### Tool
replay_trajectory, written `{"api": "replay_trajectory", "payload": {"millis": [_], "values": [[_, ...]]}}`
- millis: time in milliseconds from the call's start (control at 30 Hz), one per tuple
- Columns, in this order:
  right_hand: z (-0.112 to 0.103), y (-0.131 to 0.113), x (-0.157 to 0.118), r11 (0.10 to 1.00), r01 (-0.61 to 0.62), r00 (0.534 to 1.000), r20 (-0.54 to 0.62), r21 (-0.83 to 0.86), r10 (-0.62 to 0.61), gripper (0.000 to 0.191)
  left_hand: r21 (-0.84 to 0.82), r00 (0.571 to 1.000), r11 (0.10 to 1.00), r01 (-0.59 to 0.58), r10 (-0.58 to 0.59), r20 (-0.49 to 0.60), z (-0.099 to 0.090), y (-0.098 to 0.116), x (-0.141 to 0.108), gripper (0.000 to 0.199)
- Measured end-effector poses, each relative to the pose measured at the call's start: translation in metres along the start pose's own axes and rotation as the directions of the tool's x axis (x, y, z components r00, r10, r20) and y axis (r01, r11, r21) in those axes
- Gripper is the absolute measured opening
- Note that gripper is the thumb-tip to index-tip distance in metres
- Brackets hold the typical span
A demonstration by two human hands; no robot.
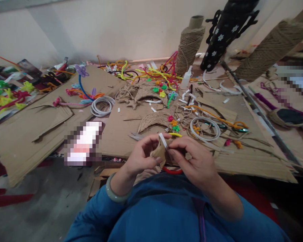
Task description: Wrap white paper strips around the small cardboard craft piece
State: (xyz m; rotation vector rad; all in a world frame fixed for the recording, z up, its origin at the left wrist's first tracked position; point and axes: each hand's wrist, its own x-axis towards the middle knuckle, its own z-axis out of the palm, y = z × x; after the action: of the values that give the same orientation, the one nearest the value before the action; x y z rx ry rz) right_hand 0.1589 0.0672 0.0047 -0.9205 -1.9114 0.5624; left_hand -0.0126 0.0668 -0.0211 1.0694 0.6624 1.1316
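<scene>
My left hand (143, 153) grips a small brown cardboard piece (160, 152), part of whose outline my fingers hide. A white strip of tape (163, 140) lies across its upper edge. My right hand (192, 158) pinches the strip's lower end between thumb and fingers. Just beyond my hands on the cardboard sheet rests a twine-wrapped crescent (151, 121), with pink, orange and green pipe-cleaner flowers (174, 123) at its right tip. Farther back is a second twine crescent (148, 94) with similar flowers. A red curved piece (172, 170) shows below my hands.
A roll of white tape (205, 129) lies right of the crescents, among loose twine and scraps. White wire coils (102, 107) sit at left. A twine spool (190, 43) and glue bottle (186, 78) stand behind. A blurred-out phone (83, 144) lies at the front left edge.
</scene>
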Motion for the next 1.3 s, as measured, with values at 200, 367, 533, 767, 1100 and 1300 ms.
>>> {"api": "replay_trajectory", "payload": {"millis": [200,367,533,767,1100,1300], "values": [[0.002,0.003,0.002,0.998,0.020,1.000,0.019,-0.066,-0.019,0.009,0.074,0.999,0.996,-0.052,0.051,0.018,0.000,0.004,-0.002,0.041],[0.003,0.005,0.003,0.993,0.016,0.999,0.046,-0.118,-0.010,0.011,0.104,0.996,0.994,-0.037,0.046,-0.083,0.002,0.000,-0.008,0.039],[0.005,0.005,0.001,0.992,0.002,1.000,-0.024,-0.128,-0.005,0.013,-0.166,0.980,0.983,0.075,-0.104,-0.172,0.005,0.001,-0.012,0.039],[0.000,0.004,-0.003,0.998,0.021,1.000,-0.004,-0.054,-0.021,0.013,-0.338,0.978,0.928,0.159,-0.194,-0.073,0.005,0.002,-0.013,0.046],[-0.008,0.002,-0.003,1.000,-0.001,0.992,0.128,-0.026,0.005,0.007,-0.253,0.982,0.952,0.172,-0.186,-0.032,0.008,0.002,-0.013,0.050],[-0.007,0.001,-0.003,0.997,-0.011,0.992,0.122,-0.070,0.019,0.003,-0.090,0.995,0.994,0.057,-0.065,-0.078,0.012,0.003,-0.014,0.043]]}}
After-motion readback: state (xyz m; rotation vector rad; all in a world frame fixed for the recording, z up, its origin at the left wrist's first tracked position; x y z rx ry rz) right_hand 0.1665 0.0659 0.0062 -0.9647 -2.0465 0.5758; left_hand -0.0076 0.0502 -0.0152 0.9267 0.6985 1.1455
